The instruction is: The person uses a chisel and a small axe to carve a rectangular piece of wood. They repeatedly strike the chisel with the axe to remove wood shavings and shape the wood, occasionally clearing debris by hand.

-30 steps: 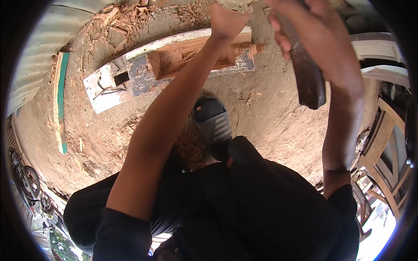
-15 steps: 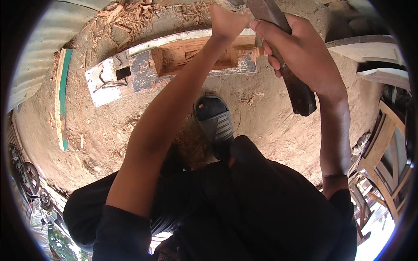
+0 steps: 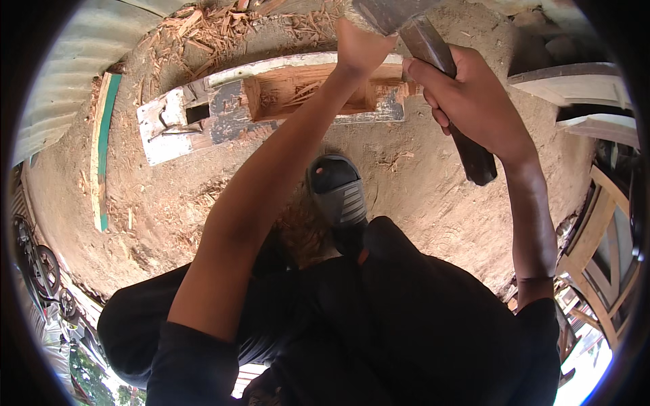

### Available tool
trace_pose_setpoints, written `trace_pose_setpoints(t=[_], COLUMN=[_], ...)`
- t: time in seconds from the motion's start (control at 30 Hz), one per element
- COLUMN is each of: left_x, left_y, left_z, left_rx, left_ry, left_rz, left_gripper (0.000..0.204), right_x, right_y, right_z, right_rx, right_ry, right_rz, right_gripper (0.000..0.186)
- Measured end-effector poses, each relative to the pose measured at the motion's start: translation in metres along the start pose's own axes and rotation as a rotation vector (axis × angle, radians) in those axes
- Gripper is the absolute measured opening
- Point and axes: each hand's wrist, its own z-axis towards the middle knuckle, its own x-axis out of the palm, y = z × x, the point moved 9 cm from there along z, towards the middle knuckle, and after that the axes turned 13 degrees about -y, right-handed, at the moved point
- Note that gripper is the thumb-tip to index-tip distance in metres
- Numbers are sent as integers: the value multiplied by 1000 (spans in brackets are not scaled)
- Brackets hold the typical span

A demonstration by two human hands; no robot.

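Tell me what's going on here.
A person grips a mallet by its handle in the right hand, its head up at the picture's top edge, just by the left hand. The left fingers are curled, but what they hold, if anything, can't be made out. The left forearm crosses above a beam on the dirt, with a hollow cut into it. Wood chips are scattered beyond it.

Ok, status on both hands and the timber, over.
Right hand gripping mallet. Left hand near mallet's head, grip hidden. Hollowed timber on ground, chips inside. Left forearm blocks part of view.
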Motion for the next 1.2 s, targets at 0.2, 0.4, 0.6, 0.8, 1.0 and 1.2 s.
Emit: trace_pose_setpoints(t=[0.2, 0.4, 0.6, 0.8, 1.0, 1.2], left_x=[4, -13, -9, -15, -12, -14], left_y=[31, 44, 20, 17, 24, 21], left_z=[6, 7, 5, 7, 13, 12], left_rx=[157, 170, -35, 40, 69, 305], left_ry=[123, 152, 81, 176, 196, 106], left_rz=[346, 407, 210, 524, 668, 657], left_gripper=[43, 45, 61, 51, 30, 28], right_x=[-49, -96, -6, 10, 34, 88], right_y=[73, 92, 1, -14, -93, -149], right_z=[-19, -13, -3, -33, -75, -106], right_rx=[-31, -470, 77, 210, 588, 720], right_ry=[-194, -579, -83, -14, 13, 60], right_rz=[100, -258, -19, 366, 274, 294], right_gripper=[32, 32, 32, 32, 28, 28])
